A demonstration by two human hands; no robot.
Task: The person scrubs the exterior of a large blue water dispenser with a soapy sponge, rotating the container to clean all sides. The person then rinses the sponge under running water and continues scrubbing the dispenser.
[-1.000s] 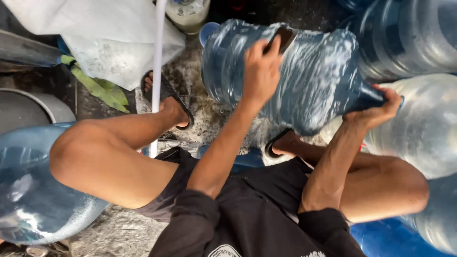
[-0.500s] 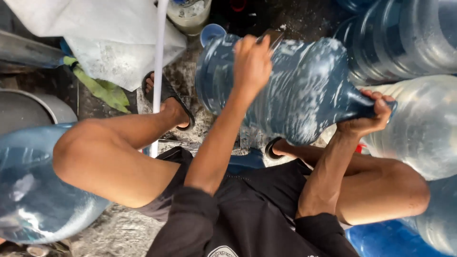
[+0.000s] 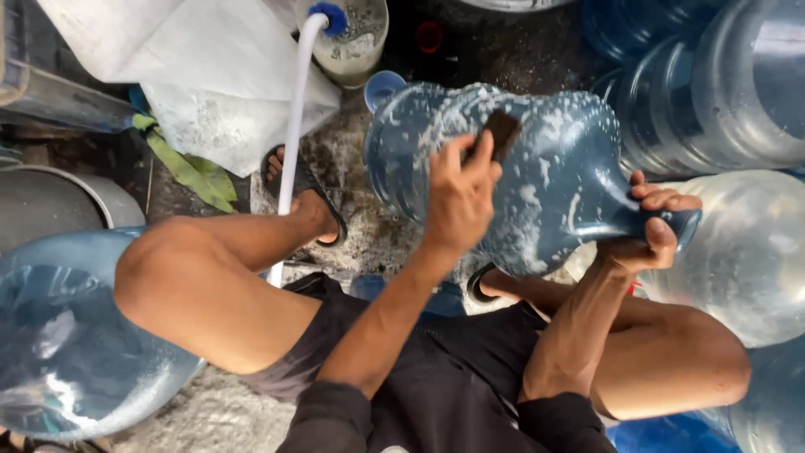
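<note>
Head view: soapy water jug (image 3: 553, 180) scrubbed.
Left hand (image 3: 457, 197) presses a dark sponge (image 3: 503, 132) on the jug; right hand (image 3: 650, 226) grips its neck.

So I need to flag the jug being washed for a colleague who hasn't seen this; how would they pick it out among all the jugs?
Start at the seated person's knees: the jug lies on its side just beyond them. The left hand presses a dark scrubber on its belly, and the right hand grips its neck. Alone among the jugs, it is flecked with white suds.

Single head-worn view, facing steeply down, close over lap, knees, wet ground
</note>
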